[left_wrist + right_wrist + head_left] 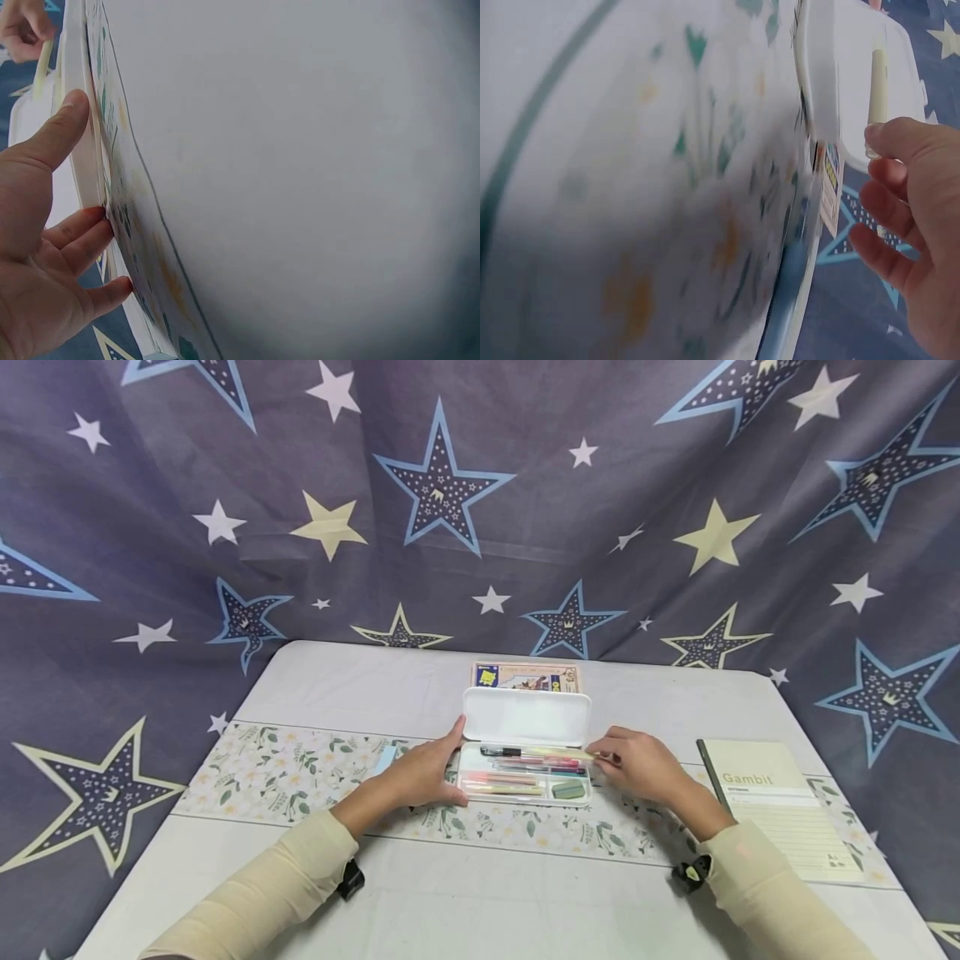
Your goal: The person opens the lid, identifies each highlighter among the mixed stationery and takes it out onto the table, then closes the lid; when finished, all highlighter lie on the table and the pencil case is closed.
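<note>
A white pencil case (525,716) stands with its lid raised. Inside are a black-capped pen (501,752), several pink and red pens (536,762), yellow and orange pens (501,789) at the front, and a green eraser (568,790) in the small front right compartment. My left hand (426,770) holds the left end of the case, thumb by the front corner and forefinger near the hinge. Over the right end, my right hand (637,763) pinches the end of a pale yellow pen (878,86) between thumb and forefinger; its other fingers are loosely bent.
A Gambit notebook (780,810) lies at the right. Behind the raised lid is a printed box (525,676). A light blue item (386,760) sits partly behind my left hand. The flowered runner (277,772) crosses the white table (480,893), with a starry curtain (487,510) behind.
</note>
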Demonstrator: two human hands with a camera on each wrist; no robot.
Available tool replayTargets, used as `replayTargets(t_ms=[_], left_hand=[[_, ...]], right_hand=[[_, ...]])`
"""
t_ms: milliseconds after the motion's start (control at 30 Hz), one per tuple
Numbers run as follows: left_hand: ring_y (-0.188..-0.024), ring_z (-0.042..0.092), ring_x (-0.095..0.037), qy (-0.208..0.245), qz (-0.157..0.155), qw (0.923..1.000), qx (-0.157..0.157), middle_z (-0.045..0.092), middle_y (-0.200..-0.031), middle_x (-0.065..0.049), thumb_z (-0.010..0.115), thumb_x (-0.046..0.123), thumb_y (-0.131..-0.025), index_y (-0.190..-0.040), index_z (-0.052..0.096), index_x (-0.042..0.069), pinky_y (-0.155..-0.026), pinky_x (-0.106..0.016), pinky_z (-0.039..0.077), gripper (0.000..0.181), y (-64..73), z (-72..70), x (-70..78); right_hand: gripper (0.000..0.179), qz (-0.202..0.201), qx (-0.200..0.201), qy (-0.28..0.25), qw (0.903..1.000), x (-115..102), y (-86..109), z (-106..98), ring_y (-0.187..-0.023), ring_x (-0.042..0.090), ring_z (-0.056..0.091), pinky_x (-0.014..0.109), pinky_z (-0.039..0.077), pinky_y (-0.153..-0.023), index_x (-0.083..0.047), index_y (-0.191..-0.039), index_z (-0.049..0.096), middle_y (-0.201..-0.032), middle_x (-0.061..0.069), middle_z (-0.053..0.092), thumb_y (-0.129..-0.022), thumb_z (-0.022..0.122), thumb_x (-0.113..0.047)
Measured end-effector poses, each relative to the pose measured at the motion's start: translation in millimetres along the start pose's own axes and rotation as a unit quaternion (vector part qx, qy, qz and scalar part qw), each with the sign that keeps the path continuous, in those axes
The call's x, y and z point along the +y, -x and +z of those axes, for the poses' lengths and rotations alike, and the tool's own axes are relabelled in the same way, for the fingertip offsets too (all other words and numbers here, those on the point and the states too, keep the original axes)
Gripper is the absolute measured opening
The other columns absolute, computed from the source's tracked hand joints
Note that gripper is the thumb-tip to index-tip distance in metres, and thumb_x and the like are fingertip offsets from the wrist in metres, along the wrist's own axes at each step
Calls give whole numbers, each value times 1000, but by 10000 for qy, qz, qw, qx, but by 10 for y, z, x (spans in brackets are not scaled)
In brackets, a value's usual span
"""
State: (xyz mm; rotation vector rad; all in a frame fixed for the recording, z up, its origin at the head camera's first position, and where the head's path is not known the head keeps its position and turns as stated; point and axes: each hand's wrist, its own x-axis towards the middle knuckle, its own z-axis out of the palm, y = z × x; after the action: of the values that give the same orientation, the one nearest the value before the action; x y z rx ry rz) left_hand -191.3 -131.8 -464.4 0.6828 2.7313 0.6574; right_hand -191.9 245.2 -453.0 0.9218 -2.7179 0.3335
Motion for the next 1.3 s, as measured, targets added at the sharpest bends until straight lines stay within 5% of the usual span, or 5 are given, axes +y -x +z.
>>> replayTargets(t_ms=[400, 1033, 1300], left_hand=[[-150, 41, -28, 13, -22, 10000, 9, 37, -165, -9, 88, 54, -72, -165, -6, 13, -123, -45, 36, 138, 2, 7, -5], [-150, 40, -28, -9, -48, 10000, -6, 36, -165, -8, 88, 54, -73, -165, -7, 15, -123, -45, 36, 138, -13, 14, -3], [-150, 40, -29, 20, -64, 10000, -12, 34, -166, -9, 88, 53, -73, -165, -6, 13, -123, -46, 36, 137, -17, 21, -16]], right_hand=[[19, -42, 222, -141, 9996, 250, 331, -112, -64, -2, 51, 20, 45, -54, -14, -103, 81, -87, -4, 70, -85, 82, -12], [21, 499, -59, 189, 9986, 508, 759, -200, -69, 3, 56, 26, 48, -58, -15, -103, 81, -88, -5, 70, -82, 83, -12], [21, 688, -164, 254, 9972, 577, 866, -199, -66, -1, 48, 24, 43, -56, -14, -103, 81, -86, -5, 67, -82, 83, -11]])
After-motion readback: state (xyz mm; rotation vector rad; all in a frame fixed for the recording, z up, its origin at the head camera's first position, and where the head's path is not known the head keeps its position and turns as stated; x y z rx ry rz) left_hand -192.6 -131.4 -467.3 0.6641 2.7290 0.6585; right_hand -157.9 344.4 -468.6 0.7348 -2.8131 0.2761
